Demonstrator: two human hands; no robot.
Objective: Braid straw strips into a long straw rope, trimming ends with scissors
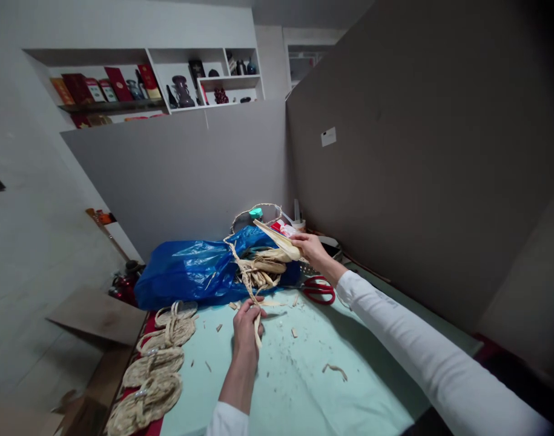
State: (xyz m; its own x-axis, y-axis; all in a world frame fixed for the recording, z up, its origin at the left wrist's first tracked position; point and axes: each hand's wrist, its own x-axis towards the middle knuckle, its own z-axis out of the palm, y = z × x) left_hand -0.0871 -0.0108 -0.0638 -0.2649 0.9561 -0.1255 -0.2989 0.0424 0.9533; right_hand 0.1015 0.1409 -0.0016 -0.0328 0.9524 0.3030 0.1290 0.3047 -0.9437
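Note:
My left hand [247, 327] is closed around the lower end of a braided husk cord [244, 275], whose loose tail hangs below the fingers. From there the cord runs up over the bag and into a loop at the back. My right hand [310, 247] pinches a pale, flat corn husk [281, 242] above the bag's mouth. More dried husks [263, 269] fill the opening of the blue plastic bag [186, 272]. Red-handled scissors [318, 290] lie just below my right hand, their blades partly hidden.
Several woven straw sandals [156, 363] line the table's left edge. Husk scraps [335, 370] are scattered over the pale green tablecloth [299, 393]. Grey partitions [190, 175] stand behind and to the right. A jar with a green lid [255, 214] stands at the back.

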